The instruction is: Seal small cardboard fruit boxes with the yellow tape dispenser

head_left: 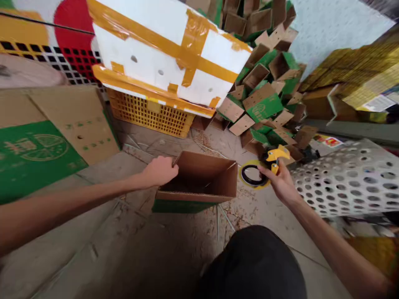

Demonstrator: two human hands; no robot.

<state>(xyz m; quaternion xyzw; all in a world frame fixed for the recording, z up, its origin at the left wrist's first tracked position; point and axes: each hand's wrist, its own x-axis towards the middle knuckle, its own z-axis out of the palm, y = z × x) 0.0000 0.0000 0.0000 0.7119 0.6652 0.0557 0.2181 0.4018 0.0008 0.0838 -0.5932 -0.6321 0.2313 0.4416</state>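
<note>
An open-topped cardboard box (187,201), brown inside with green on its outer side, stands on the floor in front of me. My left hand (160,170) is closed on the box's upper left edge, fingers folded over the rim. To the right of the box, my right hand (282,180) grips a yellow tape dispenser (276,157). A roll of tape (245,178) with a dark core sits on the dispenser, its side turned up toward me. Inside the box I see bare cardboard walls and a shadowed bottom.
White foam boxes bound with orange tape (168,54) rest on a yellow plastic crate (149,114). Several small green-and-brown cartons (263,101) are heaped behind. A larger carton (46,153) stands left, a perforated white crate (349,182) right. My dark-clothed knee (258,265) is below.
</note>
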